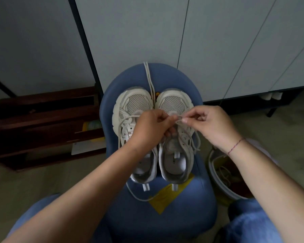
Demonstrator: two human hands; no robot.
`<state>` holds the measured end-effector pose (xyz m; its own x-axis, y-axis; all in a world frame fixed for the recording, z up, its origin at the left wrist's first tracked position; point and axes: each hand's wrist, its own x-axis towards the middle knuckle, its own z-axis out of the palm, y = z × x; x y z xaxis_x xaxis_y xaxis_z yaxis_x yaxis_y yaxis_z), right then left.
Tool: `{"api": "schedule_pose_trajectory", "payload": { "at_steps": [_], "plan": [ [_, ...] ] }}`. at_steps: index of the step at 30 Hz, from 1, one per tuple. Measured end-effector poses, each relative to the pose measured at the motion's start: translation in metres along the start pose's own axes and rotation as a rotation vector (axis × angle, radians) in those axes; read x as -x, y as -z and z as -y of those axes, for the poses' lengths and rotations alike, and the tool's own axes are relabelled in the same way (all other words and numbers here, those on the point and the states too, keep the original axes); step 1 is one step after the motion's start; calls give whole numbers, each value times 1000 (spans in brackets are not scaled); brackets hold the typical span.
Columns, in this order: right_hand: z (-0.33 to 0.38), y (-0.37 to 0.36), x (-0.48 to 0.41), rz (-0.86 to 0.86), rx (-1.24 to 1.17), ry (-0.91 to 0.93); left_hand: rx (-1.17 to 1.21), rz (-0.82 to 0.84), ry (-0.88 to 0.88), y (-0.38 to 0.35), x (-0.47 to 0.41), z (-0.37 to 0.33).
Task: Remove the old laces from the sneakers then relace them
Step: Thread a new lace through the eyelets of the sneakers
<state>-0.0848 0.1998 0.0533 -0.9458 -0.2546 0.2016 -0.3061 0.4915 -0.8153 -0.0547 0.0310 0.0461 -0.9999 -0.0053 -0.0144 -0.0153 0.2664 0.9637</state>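
Note:
Two white mesh sneakers stand side by side, toes away from me, on a blue padded chair seat (167, 221). Over the right sneaker (175, 137) my left hand (151, 128) and my right hand (211, 125) both pinch its white lace (178, 118) near the lowest eyelets, fingertips almost touching. The left sneaker (130, 109) has its lace loosened, with a strand trailing off the heel across the seat. A separate pair of white laces (150, 79) lies straight between the toes, running to the seat's far edge.
A yellow packet (165, 199) lies under the heels. A white bin (223, 174) with laces and brown contents stands to the right of the chair. Dark wooden shelves (42, 123) are at the left, grey cabinet doors (165, 32) behind. My knees in jeans flank the chair.

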Motion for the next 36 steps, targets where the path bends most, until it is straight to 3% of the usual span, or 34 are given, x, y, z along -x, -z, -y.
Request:
{"api": "schedule_pose_trajectory", "payload": {
  "at_steps": [4,12,19,26,36],
  "plan": [
    [-9,11,-6,-98,123,-42,18,8,64,-5,1,2],
    [-16,3,-7,0,186,-75,243,115,272,-7,0,-4],
    [-13,-4,0,127,-43,-80,230,137,253,-6,1,0],
    [-21,-7,-1,-136,260,-42,203,151,230,-4,5,-3],
    [-23,-11,-1,-136,276,-27,237,177,267,-11,1,-3]
  ]
}}
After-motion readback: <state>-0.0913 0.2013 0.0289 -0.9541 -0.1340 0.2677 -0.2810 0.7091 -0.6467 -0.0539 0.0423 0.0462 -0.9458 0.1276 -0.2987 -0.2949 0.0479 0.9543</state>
